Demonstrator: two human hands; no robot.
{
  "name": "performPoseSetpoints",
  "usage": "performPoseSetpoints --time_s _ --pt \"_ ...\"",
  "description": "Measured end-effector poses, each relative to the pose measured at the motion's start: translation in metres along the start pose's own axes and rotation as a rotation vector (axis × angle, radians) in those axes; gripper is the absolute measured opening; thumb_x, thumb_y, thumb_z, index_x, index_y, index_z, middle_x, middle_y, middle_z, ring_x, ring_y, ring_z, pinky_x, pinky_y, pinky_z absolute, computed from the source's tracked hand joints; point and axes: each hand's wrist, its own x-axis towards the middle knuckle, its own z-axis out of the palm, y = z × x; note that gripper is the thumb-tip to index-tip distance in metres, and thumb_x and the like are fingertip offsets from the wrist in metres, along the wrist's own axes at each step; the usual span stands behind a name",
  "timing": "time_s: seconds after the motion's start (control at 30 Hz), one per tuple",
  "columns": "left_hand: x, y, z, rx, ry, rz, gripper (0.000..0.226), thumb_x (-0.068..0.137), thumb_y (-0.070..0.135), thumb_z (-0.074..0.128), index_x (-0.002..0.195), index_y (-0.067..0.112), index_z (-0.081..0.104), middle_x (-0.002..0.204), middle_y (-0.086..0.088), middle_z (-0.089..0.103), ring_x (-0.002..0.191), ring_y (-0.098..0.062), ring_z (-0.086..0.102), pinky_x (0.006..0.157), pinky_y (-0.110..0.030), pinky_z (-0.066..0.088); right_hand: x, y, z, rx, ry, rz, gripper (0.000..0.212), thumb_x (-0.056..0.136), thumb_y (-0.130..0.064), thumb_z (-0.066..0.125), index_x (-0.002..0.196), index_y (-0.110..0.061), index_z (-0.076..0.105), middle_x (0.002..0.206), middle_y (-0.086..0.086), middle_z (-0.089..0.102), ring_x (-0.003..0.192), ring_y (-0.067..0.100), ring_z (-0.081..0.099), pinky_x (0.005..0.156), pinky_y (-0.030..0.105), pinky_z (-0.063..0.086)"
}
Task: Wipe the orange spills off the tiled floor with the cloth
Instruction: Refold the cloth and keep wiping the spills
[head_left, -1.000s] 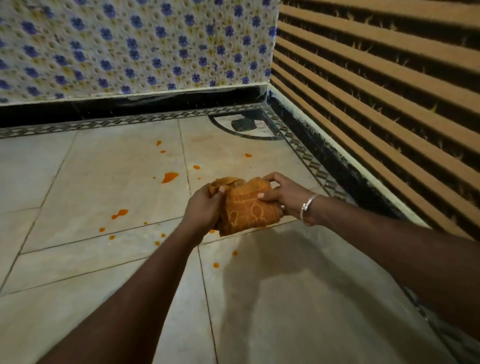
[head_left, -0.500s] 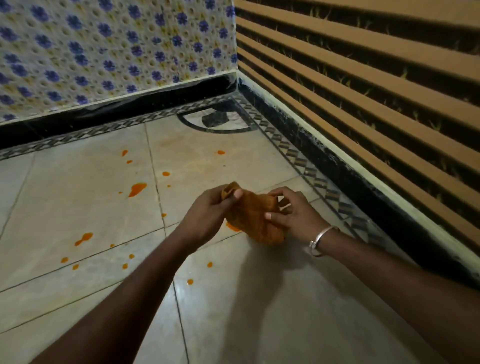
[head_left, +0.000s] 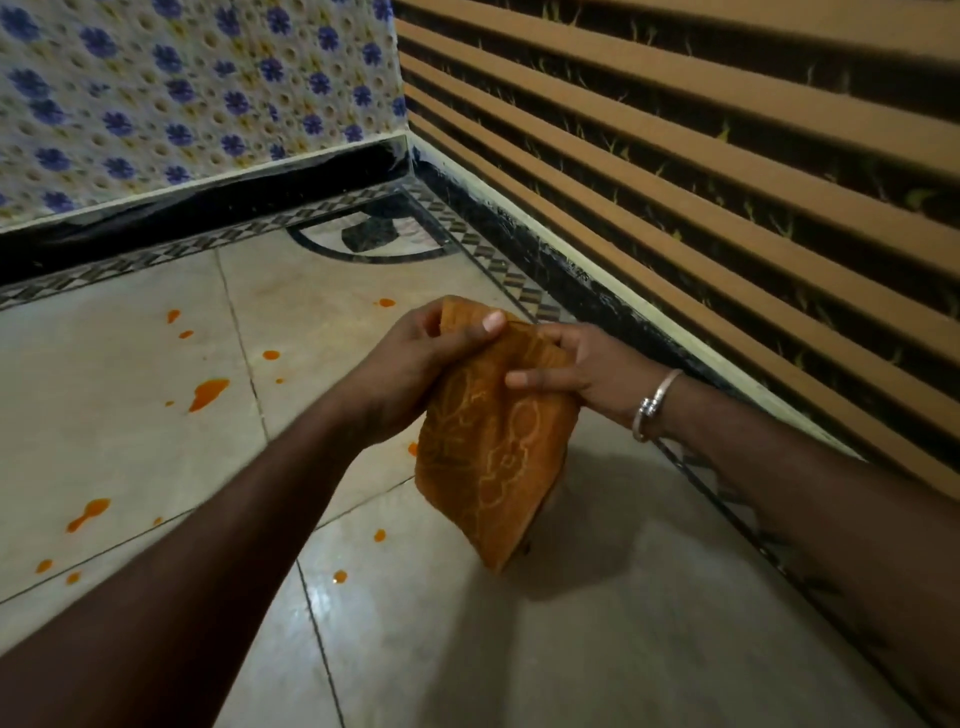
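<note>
Gripping a folded orange cloth (head_left: 493, 457) from both sides, left hand (head_left: 415, 374) and right hand (head_left: 587, 369) hold it above the tiled floor (head_left: 130, 431), orange spills (head_left: 208, 393) scattered left, silver bangle (head_left: 652, 405) on right wrist

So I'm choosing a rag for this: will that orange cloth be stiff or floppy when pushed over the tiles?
Probably floppy: the cloth hangs folded below the left hand and right hand gripping its top. Likely light, as it is held by that top edge alone. Its textured weave may drag rather than slide.
</note>
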Motion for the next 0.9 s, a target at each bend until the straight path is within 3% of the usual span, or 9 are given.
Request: performPoseSetpoints --time_s 0.07,0.17,0.27,0.37,0.43,0.57,0.73,0.8,0.9 --pt "0.0 -0.013 -0.003 0.021 -0.015 0.004 0.067 0.08 0.038 0.085 0.137 0.02 0.056 0.128 -0.006 0.07 0.117 -0.025 0.07 0.1 -0.048 0.057 0.006 -0.003 -0.001 -0.137 0.064 0.014 0.024 0.079 -0.039 0.074 0.095 -0.022 0.069 0.094 0.004 0.075 0.085 0.022 0.074 0.078 0.035 0.061" --pt "0.001 -0.035 -0.002 0.056 -0.002 -0.039 0.09 0.062 0.031 0.097 0.139 0.025 0.051 0.133 -0.004 0.066 0.123 -0.027 0.065 0.102 -0.052 0.056 0.013 -0.002 -0.001 -0.3 0.066 0.061 0.036 0.086 -0.045 0.069 0.095 -0.011 0.071 0.093 0.008 0.076 0.088 0.027 0.074 0.085 0.046 0.06" --pt "0.003 -0.04 -0.003 0.079 0.089 -0.048 0.08 0.067 0.019 0.094 0.136 0.026 0.054 0.133 -0.003 0.064 0.123 -0.027 0.063 0.099 -0.052 0.059 0.013 -0.004 -0.001 -0.261 0.082 0.082 0.038 0.086 -0.043 0.069 0.106 -0.01 0.071 0.1 0.008 0.076 0.092 0.023 0.074 0.089 0.048 0.058" --pt "0.002 -0.043 -0.008 0.094 -0.034 -0.09 0.058 0.079 0.016 0.085 0.133 0.02 0.065 0.129 0.002 0.072 0.122 -0.022 0.066 0.108 -0.051 0.051 0.014 -0.015 -0.003 -0.175 0.1 0.072 0.037 0.087 -0.038 0.069 0.113 -0.012 0.07 0.1 0.007 0.076 0.09 0.022 0.074 0.083 0.039 0.06" --pt "0.0 -0.047 -0.004 0.122 -0.127 -0.117 0.048 0.085 0.019 0.079 0.132 0.014 0.068 0.129 0.002 0.073 0.124 -0.02 0.067 0.114 -0.049 0.045 0.015 -0.023 -0.008 -0.083 0.13 0.089 0.041 0.084 -0.041 0.071 0.113 -0.012 0.068 0.095 0.005 0.075 0.086 0.022 0.073 0.081 0.038 0.06" --pt "0.0 -0.043 0.007 -0.136 -0.059 -0.114 0.04 0.095 0.022 0.066 0.13 0.004 0.066 0.128 -0.011 0.073 0.119 -0.028 0.07 0.107 -0.046 0.052 0.014 -0.021 -0.023 0.281 0.191 0.262 0.054 0.077 -0.052 0.072 0.118 -0.018 0.065 0.111 0.011 0.074 0.103 0.031 0.07 0.088 0.048 0.055" --pt "0.01 -0.035 0.008 -0.14 0.021 -0.13 0.025 0.1 0.024 0.064 0.12 0.009 0.068 0.115 -0.012 0.076 0.109 -0.029 0.074 0.101 -0.046 0.056 -0.003 0.032 -0.006 0.647 0.112 0.443 0.082 0.078 -0.079 0.051 0.13 -0.017 0.06 0.12 0.019 0.07 0.11 0.041 0.067 0.09 0.054 0.049" --pt "0.011 -0.038 0.006 -0.116 0.077 -0.155 0.026 0.101 0.025 0.064 0.12 0.008 0.067 0.115 -0.012 0.077 0.109 -0.029 0.074 0.103 -0.047 0.055 -0.005 0.047 0.005 0.756 0.091 0.428 0.081 0.08 -0.078 0.049 0.131 -0.015 0.058 0.12 0.02 0.07 0.115 0.04 0.064 0.095 0.055 0.048" --pt "0.014 -0.044 0.002 -0.098 0.178 -0.215 0.033 0.098 0.024 0.068 0.125 0.005 0.065 0.116 -0.013 0.076 0.11 -0.03 0.074 0.104 -0.049 0.055 0.0 0.059 0.009 0.92 0.138 0.322 0.095 0.076 -0.058 0.071 0.152 -0.026 0.026 0.135 0.025 0.059 0.117 0.042 0.062 0.098 0.058 0.05"
